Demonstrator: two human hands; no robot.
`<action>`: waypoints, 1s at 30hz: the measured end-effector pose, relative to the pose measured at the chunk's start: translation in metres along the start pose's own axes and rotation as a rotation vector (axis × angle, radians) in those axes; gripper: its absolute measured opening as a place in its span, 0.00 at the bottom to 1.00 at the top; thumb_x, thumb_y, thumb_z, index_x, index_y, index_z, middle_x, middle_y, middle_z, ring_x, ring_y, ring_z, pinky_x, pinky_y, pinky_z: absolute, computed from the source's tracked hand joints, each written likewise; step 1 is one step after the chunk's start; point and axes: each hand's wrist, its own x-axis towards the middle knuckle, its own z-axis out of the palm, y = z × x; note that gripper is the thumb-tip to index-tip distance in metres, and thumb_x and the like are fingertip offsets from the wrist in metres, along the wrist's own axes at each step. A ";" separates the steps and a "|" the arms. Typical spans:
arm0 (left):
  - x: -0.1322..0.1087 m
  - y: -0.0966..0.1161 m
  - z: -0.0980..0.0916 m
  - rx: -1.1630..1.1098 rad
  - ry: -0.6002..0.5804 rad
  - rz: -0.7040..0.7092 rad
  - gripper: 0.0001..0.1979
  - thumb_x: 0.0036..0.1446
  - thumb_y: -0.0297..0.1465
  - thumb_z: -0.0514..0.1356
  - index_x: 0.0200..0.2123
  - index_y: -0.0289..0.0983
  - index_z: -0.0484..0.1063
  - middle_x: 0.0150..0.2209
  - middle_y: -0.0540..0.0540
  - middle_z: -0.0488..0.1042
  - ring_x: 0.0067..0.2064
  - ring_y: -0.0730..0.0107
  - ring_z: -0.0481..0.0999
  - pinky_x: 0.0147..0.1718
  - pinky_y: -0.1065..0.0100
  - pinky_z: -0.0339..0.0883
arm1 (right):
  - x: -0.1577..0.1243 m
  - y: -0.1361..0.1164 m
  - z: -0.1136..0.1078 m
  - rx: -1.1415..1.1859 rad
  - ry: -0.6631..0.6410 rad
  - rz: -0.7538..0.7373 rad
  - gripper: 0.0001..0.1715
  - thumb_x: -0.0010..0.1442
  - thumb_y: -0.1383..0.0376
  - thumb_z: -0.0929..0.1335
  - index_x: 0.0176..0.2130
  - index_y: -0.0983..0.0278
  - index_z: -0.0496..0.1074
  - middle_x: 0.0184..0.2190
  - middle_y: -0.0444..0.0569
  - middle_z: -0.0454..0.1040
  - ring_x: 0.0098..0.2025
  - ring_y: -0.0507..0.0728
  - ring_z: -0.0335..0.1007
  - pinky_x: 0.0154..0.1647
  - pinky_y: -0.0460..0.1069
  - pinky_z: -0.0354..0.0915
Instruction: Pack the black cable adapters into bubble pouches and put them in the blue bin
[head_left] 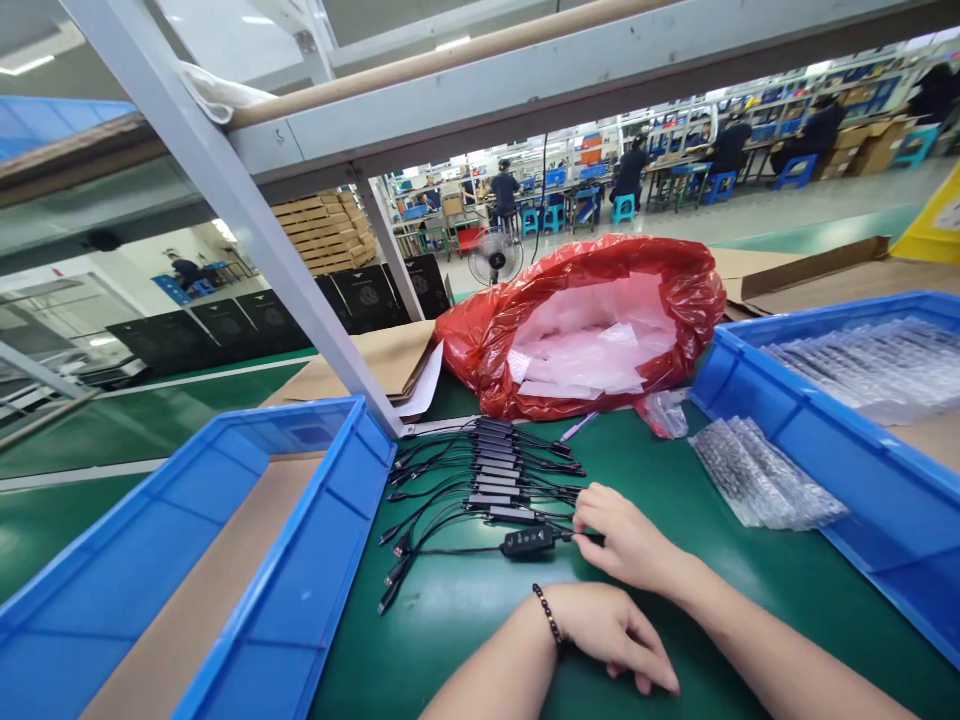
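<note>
On the green table lies a row of black cables (499, 470) with slim grey and black inline boxes, their connectors fanned out to both sides. Nearest me is a cable with a larger black control box (528, 541), printed with small marks. My right hand (622, 538) is closed in a pinch on the cable just right of this box; the fingertips partly hide it. Below it, my left hand (611, 632), with a dark beaded bracelet (547, 612) at the wrist, hangs low over the table. Its fingers are loosely bent and apart, with nothing visible in them.
A blue bin (352, 500) with a cardboard base stands at left. Behind the cables sits a red plastic bag (480, 345) of white packaging. Bubble-wrap sleeves (761, 475) lie against the right blue bin (810, 420). A metal frame post (277, 250) rises at back left.
</note>
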 end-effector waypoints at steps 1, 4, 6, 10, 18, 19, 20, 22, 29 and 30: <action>0.000 0.002 0.000 -0.077 0.114 0.021 0.16 0.43 0.45 0.61 0.26 0.37 0.74 0.17 0.51 0.68 0.14 0.80 0.59 0.13 0.75 0.54 | -0.003 0.002 -0.009 0.074 0.046 0.001 0.07 0.51 0.72 0.61 0.24 0.63 0.64 0.24 0.46 0.66 0.30 0.54 0.59 0.32 0.49 0.57; 0.000 0.008 -0.005 -0.473 0.442 0.195 0.17 0.43 0.42 0.62 0.31 0.34 0.72 0.16 0.52 0.67 0.12 0.83 0.56 0.11 0.77 0.44 | -0.011 0.013 -0.032 0.278 0.144 0.098 0.06 0.54 0.68 0.61 0.26 0.63 0.63 0.24 0.45 0.67 0.27 0.52 0.61 0.29 0.47 0.59; -0.001 0.011 -0.010 -0.753 0.566 0.371 0.21 0.41 0.40 0.62 0.37 0.33 0.70 0.18 0.51 0.68 0.12 0.83 0.56 0.11 0.77 0.41 | -0.016 0.023 -0.039 0.353 0.182 0.208 0.07 0.55 0.65 0.61 0.26 0.63 0.63 0.22 0.44 0.67 0.25 0.51 0.61 0.26 0.46 0.59; -0.005 0.014 -0.020 -0.981 0.714 0.554 0.28 0.44 0.35 0.61 0.50 0.36 0.62 0.19 0.52 0.70 0.14 0.83 0.59 0.12 0.78 0.45 | -0.018 0.034 -0.039 0.473 0.173 0.308 0.06 0.53 0.63 0.63 0.33 0.64 0.64 0.26 0.45 0.69 0.25 0.51 0.63 0.27 0.45 0.61; -0.012 0.011 -0.021 -0.926 0.685 0.564 0.30 0.45 0.33 0.59 0.53 0.36 0.57 0.19 0.48 0.73 0.13 0.76 0.65 0.13 0.77 0.53 | -0.015 0.040 -0.036 0.322 0.054 0.199 0.10 0.60 0.62 0.60 0.35 0.63 0.69 0.30 0.47 0.70 0.32 0.53 0.65 0.35 0.48 0.62; -0.016 0.012 -0.021 -0.929 0.698 0.585 0.31 0.43 0.32 0.60 0.53 0.38 0.58 0.19 0.49 0.74 0.14 0.75 0.67 0.14 0.76 0.56 | -0.016 0.044 -0.037 0.297 0.083 0.192 0.11 0.60 0.62 0.60 0.35 0.63 0.68 0.32 0.48 0.70 0.35 0.55 0.65 0.38 0.50 0.62; -0.019 0.013 -0.021 -0.934 0.710 0.603 0.32 0.41 0.30 0.61 0.52 0.40 0.59 0.20 0.49 0.74 0.16 0.73 0.70 0.16 0.75 0.59 | -0.016 0.048 -0.038 0.272 0.116 0.191 0.11 0.60 0.61 0.60 0.36 0.62 0.68 0.34 0.49 0.69 0.38 0.56 0.65 0.42 0.51 0.61; -0.026 0.016 -0.022 -0.948 0.703 0.622 0.33 0.36 0.29 0.63 0.50 0.43 0.61 0.24 0.48 0.76 0.22 0.68 0.74 0.21 0.71 0.64 | -0.017 0.056 -0.037 0.220 0.181 0.215 0.11 0.59 0.61 0.60 0.36 0.61 0.69 0.40 0.51 0.67 0.45 0.58 0.62 0.48 0.54 0.59; -0.024 0.024 -0.026 -0.784 0.865 0.631 0.22 0.41 0.40 0.63 0.39 0.36 0.70 0.38 0.38 0.75 0.36 0.57 0.76 0.36 0.58 0.66 | -0.010 0.048 -0.007 0.330 0.404 0.415 0.17 0.56 0.58 0.62 0.43 0.64 0.67 0.41 0.53 0.68 0.43 0.59 0.64 0.44 0.54 0.62; -0.021 0.024 -0.026 -0.731 0.937 0.640 0.22 0.41 0.38 0.64 0.41 0.36 0.69 0.38 0.39 0.75 0.36 0.58 0.76 0.36 0.59 0.66 | -0.009 0.042 -0.004 0.421 0.363 0.423 0.16 0.56 0.57 0.61 0.39 0.65 0.68 0.37 0.52 0.69 0.39 0.58 0.66 0.40 0.52 0.63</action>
